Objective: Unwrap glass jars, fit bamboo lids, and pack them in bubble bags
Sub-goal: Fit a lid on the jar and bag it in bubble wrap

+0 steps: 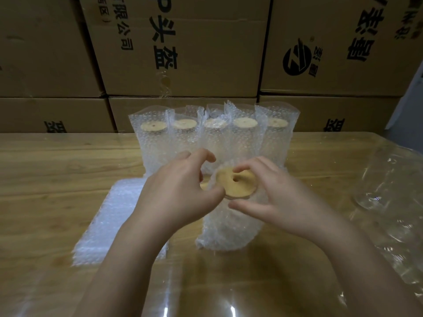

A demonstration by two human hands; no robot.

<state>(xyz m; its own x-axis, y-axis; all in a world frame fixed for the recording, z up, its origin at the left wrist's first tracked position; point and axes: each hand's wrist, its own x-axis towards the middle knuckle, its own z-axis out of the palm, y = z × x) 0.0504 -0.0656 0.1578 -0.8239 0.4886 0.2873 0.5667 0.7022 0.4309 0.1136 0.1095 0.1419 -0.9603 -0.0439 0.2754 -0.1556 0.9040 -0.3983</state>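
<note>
The jar (229, 220) stood upright in its bubble bag (219, 234) near the table's (45, 161) front, lid (235, 183) exposed. The left hand (180, 186) pinched the bag's mouth; the right hand (272, 191) hovered loosely open, fingertips on the lid, probably steadying it.

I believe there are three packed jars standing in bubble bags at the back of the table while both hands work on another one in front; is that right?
Not quite: the head view shows five packed jars in the back row, not three. The rest holds: the left hand and right hand are at the mouth of the bubble bag around a lidded jar in front.
</note>
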